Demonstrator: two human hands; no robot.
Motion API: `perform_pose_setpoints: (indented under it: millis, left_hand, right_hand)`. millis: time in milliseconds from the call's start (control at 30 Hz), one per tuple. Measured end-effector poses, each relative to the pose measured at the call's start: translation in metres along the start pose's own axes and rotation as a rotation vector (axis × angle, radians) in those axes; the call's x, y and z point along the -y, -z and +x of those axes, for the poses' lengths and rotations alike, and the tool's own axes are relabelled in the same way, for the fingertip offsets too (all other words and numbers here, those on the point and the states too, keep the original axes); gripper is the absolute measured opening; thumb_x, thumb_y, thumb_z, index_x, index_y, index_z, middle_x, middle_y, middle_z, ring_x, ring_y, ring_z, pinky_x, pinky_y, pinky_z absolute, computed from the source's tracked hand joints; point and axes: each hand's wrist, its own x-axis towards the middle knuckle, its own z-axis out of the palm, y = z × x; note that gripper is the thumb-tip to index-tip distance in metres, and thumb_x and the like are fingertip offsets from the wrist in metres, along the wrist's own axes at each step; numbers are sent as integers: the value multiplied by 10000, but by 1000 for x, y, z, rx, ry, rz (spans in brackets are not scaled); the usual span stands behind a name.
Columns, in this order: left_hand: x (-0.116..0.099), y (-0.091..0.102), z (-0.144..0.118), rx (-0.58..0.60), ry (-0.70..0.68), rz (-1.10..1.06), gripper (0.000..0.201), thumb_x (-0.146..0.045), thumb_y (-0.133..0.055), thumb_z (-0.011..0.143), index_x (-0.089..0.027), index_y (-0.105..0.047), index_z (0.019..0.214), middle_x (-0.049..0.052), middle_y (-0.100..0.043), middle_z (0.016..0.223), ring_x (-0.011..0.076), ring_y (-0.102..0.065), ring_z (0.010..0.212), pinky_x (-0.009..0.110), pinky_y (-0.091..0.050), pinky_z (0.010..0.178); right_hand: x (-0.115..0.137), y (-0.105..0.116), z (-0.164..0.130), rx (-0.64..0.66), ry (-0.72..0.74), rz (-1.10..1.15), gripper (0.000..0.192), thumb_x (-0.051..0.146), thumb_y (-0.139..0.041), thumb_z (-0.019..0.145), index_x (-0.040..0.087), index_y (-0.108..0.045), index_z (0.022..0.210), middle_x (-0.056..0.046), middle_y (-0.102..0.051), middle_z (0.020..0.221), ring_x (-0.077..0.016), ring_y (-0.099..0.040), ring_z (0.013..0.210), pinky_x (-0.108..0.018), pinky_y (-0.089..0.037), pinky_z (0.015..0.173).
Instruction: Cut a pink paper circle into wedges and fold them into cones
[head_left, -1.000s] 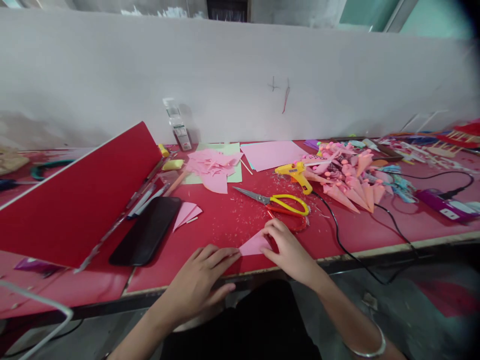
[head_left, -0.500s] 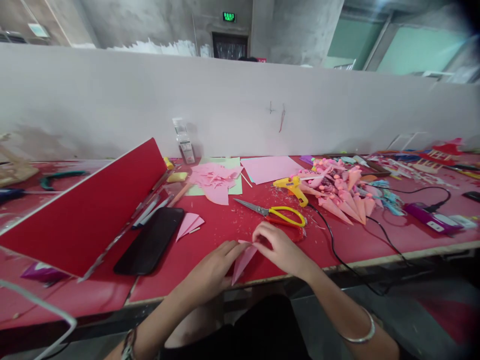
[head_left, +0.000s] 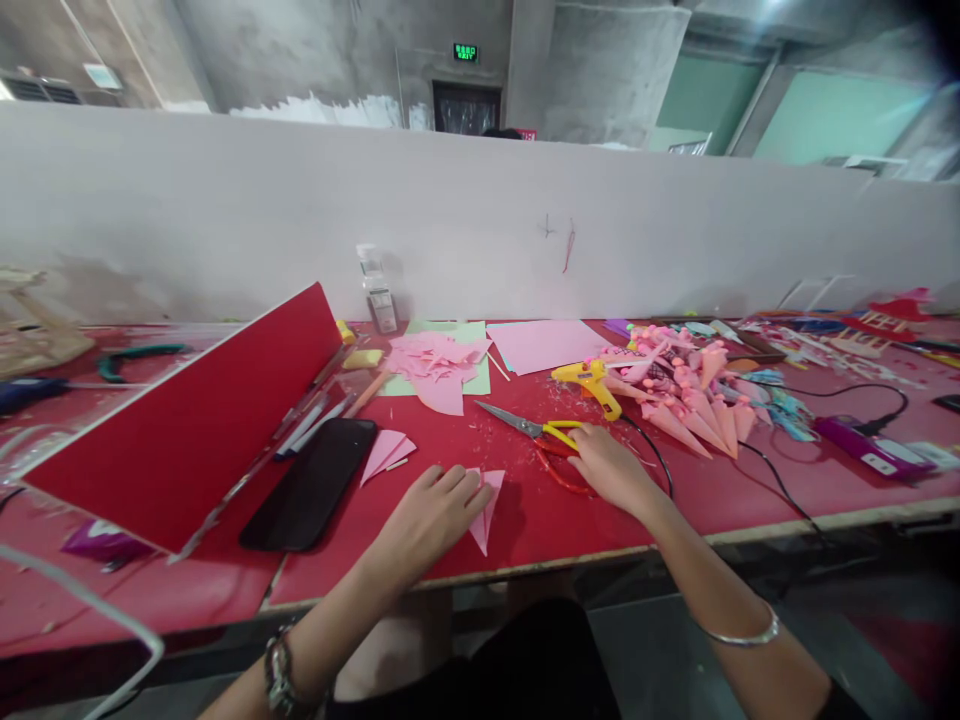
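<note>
My left hand rests on the red table near its front edge. Its fingertips pin down a folded pink paper piece, whose point hangs toward me. My right hand has let go of the paper. It lies to the right, over the yellow handles of the scissors, with its fingers curled on them. The scissors lie flat, blades pointing left and away. A red loop of cord lies just under that hand.
A yellow glue gun and a heap of pink paper cones lie behind the right hand, with a black cable trailing off the edge. A black phone, a tilted red board, pink scraps and a pink sheet lie to the left and back.
My right hand left the pink paper and moved right and away onto the scissors' handles. My left hand keeps the paper, now lowered onto the table. The view has tilted upward.
</note>
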Motion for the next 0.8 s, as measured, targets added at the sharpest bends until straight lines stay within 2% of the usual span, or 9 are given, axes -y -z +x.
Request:
perform_pose_setpoints:
  millis: [133, 233, 333, 433, 533, 567, 633, 733, 800]
  left_hand:
    - [-3, -3, -1, 90, 117, -70, 222, -97, -447, 811, -171, -543, 997, 61, -584, 888, 182, -534, 820, 304, -383, 676]
    - [-8, 0, -8, 124, 181, -159, 293, -148, -456, 807, -178, -518, 1092, 80, -581, 971, 199, -537, 866, 313, -403, 709]
    - [-12, 6, -12, 114, 179, -225, 398, -294, -485, 807, -206, -453, 1193, 95, -564, 1035, 227, -521, 915, 335, -408, 736]
    - [-15, 7, -6, 110, 192, -176, 308, -226, -436, 836, -208, -510, 1134, 102, -582, 985, 231, -515, 907, 341, -399, 722]
    - [-19, 8, 8, 137, 199, -112, 284, -107, -413, 824, -153, -557, 1064, 115, -597, 933, 230, -516, 891, 336, -391, 692]
    - [-21, 9, 14, 155, 188, -113, 255, -119, -429, 818, -135, -574, 1028, 121, -599, 923, 234, -518, 883, 339, -393, 683]
    - [-23, 13, 22, 195, 165, -149, 250, -262, -488, 805, -109, -597, 969, 131, -601, 906, 251, -522, 864, 358, -403, 680]
    - [-24, 16, 23, 205, 172, -240, 584, -559, -523, 696, -87, -573, 1036, 154, -581, 1034, 290, -501, 954, 403, -408, 777]
    - [-23, 14, 17, 197, 191, -291, 741, -621, -514, 655, -74, -502, 1153, 169, -507, 1196, 301, -439, 1087, 399, -381, 869]
  right_hand:
    - [9, -6, 0, -73, 104, 138, 198, 155, -439, 819, 115, -523, 994, -129, -544, 1018, -220, -500, 1003, -377, -384, 885]
    - [19, -10, 11, -155, 135, 198, 233, 160, -434, 823, 112, -502, 1041, -128, -537, 1029, -221, -488, 1014, -397, -381, 886]
    - [30, -9, 39, -211, 100, 209, 261, 187, -437, 832, 77, -488, 1063, -151, -528, 1052, -220, -471, 1029, -376, -369, 895]
    - [43, -8, 79, -159, 31, 159, 261, 220, -456, 835, 83, -502, 1052, -146, -544, 1047, -211, -490, 1004, -340, -374, 874]
    - [55, -13, 112, -146, -18, 131, 262, 205, -472, 825, 61, -517, 1038, -181, -556, 1034, -230, -510, 981, -343, -379, 849]
    - [59, -16, 119, -141, -32, 121, 267, 196, -465, 826, 52, -516, 1045, -196, -554, 1042, -241, -510, 984, -351, -380, 844]
    - [65, -21, 128, -125, -46, 105, 269, 178, -462, 820, 35, -527, 1039, -217, -558, 1032, -261, -514, 979, -364, -387, 826]
    - [68, -20, 128, -102, -15, 93, 246, 161, -460, 810, 23, -567, 984, -223, -572, 1000, -271, -516, 976, -356, -391, 815]
    - [64, -12, 119, -97, 27, 92, 244, 165, -458, 808, 36, -581, 974, -216, -563, 1032, -260, -508, 994, -335, -387, 821]
